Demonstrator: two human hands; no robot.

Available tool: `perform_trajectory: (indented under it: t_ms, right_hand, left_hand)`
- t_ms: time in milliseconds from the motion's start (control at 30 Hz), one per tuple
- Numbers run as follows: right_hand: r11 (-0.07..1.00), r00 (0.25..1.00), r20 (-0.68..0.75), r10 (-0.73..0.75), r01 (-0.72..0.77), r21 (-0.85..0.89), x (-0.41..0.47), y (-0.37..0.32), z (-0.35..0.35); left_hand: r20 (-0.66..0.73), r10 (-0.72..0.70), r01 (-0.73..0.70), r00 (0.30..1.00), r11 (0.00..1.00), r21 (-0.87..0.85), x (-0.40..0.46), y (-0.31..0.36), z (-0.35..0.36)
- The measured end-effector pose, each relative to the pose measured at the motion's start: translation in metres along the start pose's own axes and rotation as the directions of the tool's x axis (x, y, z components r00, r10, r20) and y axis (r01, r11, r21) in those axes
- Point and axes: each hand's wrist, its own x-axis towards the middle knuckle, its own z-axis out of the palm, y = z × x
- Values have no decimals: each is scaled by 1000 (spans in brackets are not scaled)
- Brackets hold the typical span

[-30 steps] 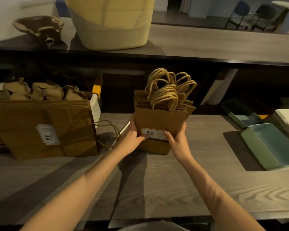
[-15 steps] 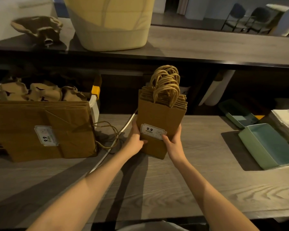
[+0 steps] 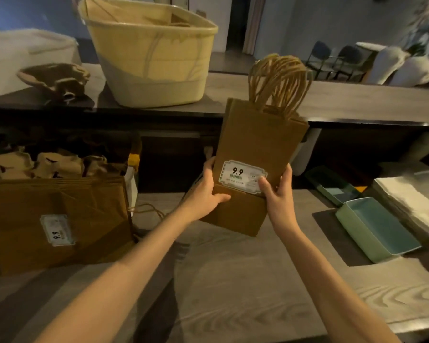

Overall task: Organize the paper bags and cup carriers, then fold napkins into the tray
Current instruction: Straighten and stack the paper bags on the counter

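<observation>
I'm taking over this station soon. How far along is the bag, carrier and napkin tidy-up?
Looks done: a stack of larger bags stands at left, cup carriers behind it. In hand: the left hand and right hand grip a bundle of small handled bags above the counter. Left: one carrier lies loose on the upper shelf, and the napkins sit unfolded beside the empty green tray.

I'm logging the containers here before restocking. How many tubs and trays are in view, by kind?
Yellow tub: 1
White tub: 1
Light green tray: 1
Dark green tray: 1
Total: 4
</observation>
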Motion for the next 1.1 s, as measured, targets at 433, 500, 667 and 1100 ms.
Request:
perform_trajectory:
  t_ms: [433, 500, 667, 1100]
  right_hand:
    - [980, 983, 25, 182, -179, -85, 123, -92, -10]
    - [953, 965, 49, 256, -244, -178, 140, -103, -6]
    - [857, 890, 99, 446, -392, -336, 161, -121, 4]
    - [809, 792, 233, 565, -476, -344, 153, -126, -30]
  left_hand:
    - [-153, -3, -58, 988, 919, -390, 59, 97, -37]
    - [-155, -82, 11, 985, 909, -417, 68, 105, -43]
    - [-120, -256, 192, 959, 902, -388, 89, 117, -61]
    - [-93, -331, 217, 939, 781, -586, 112, 125, -68]
